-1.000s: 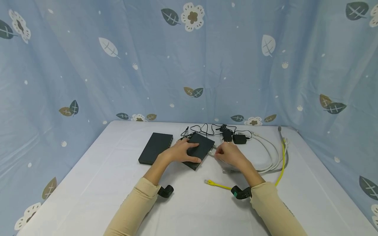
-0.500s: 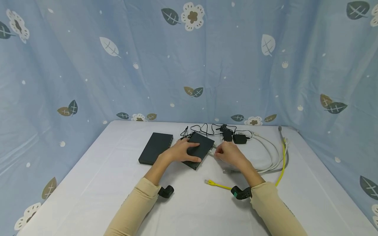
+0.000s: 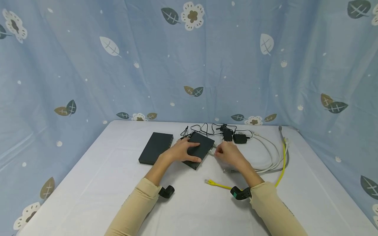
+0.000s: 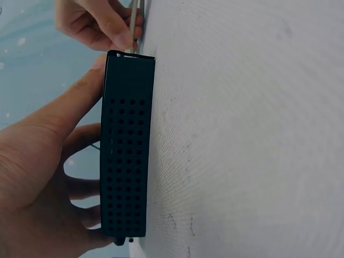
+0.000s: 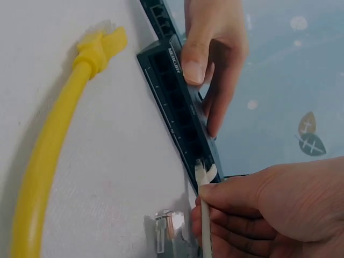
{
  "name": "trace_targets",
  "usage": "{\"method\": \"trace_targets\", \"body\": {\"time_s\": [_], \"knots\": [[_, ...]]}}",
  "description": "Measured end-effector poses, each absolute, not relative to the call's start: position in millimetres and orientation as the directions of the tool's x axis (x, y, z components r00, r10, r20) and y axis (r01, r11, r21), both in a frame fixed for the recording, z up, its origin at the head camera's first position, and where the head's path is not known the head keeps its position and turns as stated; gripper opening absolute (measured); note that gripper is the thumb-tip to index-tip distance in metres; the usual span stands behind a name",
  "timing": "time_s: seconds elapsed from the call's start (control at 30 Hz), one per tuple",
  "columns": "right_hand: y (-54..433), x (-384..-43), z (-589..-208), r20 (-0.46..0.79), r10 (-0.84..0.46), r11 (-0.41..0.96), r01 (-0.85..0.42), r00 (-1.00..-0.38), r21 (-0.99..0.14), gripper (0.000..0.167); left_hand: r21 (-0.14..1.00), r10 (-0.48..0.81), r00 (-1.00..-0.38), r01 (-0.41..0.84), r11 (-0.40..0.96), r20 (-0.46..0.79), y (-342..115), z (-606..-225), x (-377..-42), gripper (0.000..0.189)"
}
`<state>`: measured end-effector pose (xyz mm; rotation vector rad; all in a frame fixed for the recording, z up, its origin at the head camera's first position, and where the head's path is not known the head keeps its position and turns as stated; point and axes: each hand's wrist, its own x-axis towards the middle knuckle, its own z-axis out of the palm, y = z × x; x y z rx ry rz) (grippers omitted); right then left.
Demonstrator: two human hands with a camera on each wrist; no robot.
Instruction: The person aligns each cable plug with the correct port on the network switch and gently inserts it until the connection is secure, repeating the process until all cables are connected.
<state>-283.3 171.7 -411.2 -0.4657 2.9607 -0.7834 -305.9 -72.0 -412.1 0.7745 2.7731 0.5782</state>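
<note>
My left hand (image 3: 183, 150) rests spread over the top of a black network switch (image 3: 202, 145), thumb near its port edge. In the right wrist view the row of ports faces the camera and "MERCURY" is printed on the front. My right hand (image 3: 228, 153) pinches a white Ethernet cable (image 5: 206, 228) between thumb and fingers. That cable's clear plug (image 5: 200, 165) is right at the mouth of an end port. The left wrist view shows the vented side of the switch and the right fingertips (image 4: 124, 41) at its far end.
A second black switch (image 3: 156, 148) lies to the left. Black power adapters (image 3: 240, 139) and thin black cords (image 3: 203, 130) lie behind. Several white and grey cables (image 3: 270, 154) curve at right. A yellow Ethernet cable's plug (image 3: 209, 182) lies in front; a clear plug (image 5: 171, 228) is near my right hand.
</note>
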Motion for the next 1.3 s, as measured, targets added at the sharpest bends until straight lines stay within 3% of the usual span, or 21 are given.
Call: {"method": "trace_targets", "body": {"time_s": [1.3], "knots": [[164.2, -282.2, -423.0, 0.121, -0.284, 0.840, -0.307, -0.951, -0.447, 0.011, 0.404, 0.546, -0.836, 0.482, 0.777, -0.053, -76.3, -419.9, -305.9, 0.076]]}}
